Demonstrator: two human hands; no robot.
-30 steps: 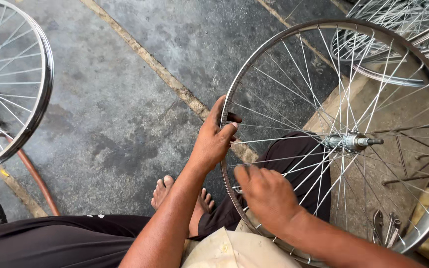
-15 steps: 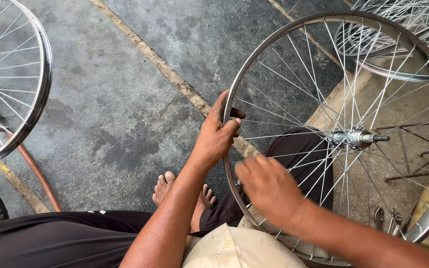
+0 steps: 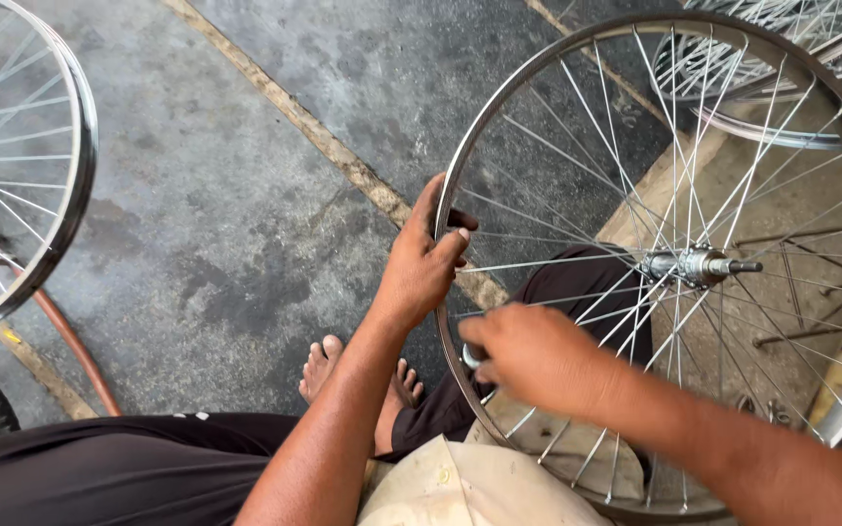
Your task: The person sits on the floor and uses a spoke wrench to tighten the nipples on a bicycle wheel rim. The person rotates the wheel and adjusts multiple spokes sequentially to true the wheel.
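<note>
A silver, spoked metal bicycle wheel (image 3: 679, 263) without a tyre is held upright over the grey concrete floor (image 3: 216, 195), its shiny rim gripped at the left side and touched at the lower left. Thin steel spokes are laced to a chrome hub (image 3: 696, 265), whose axle stub points right.

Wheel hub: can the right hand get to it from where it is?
Probably yes. The right hand works at the rim just below-left of the hub; only thin spokes lie between, on this open side.
</note>
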